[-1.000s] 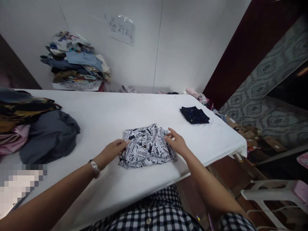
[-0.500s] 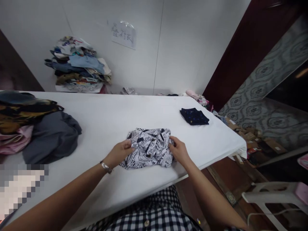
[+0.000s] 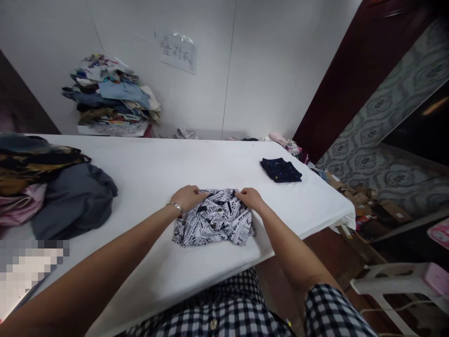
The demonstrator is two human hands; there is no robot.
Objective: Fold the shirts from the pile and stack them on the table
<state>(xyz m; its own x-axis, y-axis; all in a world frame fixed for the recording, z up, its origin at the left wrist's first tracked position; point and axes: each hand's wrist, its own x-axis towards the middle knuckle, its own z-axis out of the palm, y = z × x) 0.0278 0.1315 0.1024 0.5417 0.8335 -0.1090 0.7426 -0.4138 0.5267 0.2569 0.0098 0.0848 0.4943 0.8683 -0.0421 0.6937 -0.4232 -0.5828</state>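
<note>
A black-and-white newsprint-patterned shirt (image 3: 217, 220) lies folded into a rough rectangle near the front edge of the white table, its buttons facing up. My left hand (image 3: 189, 196) pinches its far left corner, a silver bracelet on the wrist. At the far right corner, my right hand (image 3: 249, 197) has its fingers closed on the fabric. Farther back on the right lies a folded dark navy garment (image 3: 280, 170) with small coloured spots, apart from both hands.
Loose clothes, among them a grey garment (image 3: 75, 201), are heaped at the table's left. Behind the white table (image 3: 147, 168) rises a tall pile of clothes (image 3: 112, 98). A paper sign (image 3: 178, 52) hangs on the wall. A white plastic stool (image 3: 389, 283) stands at right.
Both hands have moved from the shirt's sides to its far corners. The shirt looks flatter and squarer, with its front smoothed. The view has shifted slightly.
</note>
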